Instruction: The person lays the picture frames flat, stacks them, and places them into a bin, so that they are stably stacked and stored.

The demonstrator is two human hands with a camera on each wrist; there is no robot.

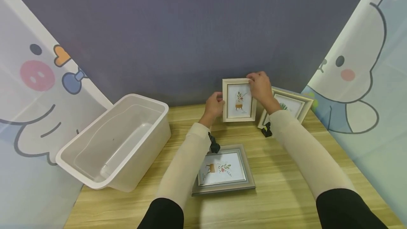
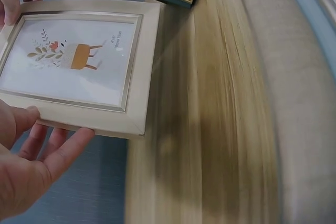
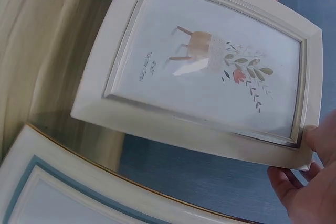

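A small cream picture frame (image 1: pixel 239 118) with a potted-plant print stands upright near the back of the table, held between both hands. My left hand (image 1: pixel 213 106) grips its left edge, thumb on the front and fingers behind, as the left wrist view shows. At the upper right corner my right hand (image 1: pixel 261 88) pinches the frame, thumb on its face. Behind the right forearm, another cream picture frame (image 1: pixel 306 104) with a green leaf print leans at an angle, partly hidden. A larger grey-silver picture frame (image 1: pixel 249 172) lies face up below the hands, partly covered by the left sleeve.
A white plastic bin (image 1: pixel 168 116) stands on the left of the wooden table (image 1: pixel 286 200). A dark grey panel (image 1: pixel 197 38) rises along the table's back edge. Walls with cartoon prints (image 1: pixel 348 73) close in both sides.
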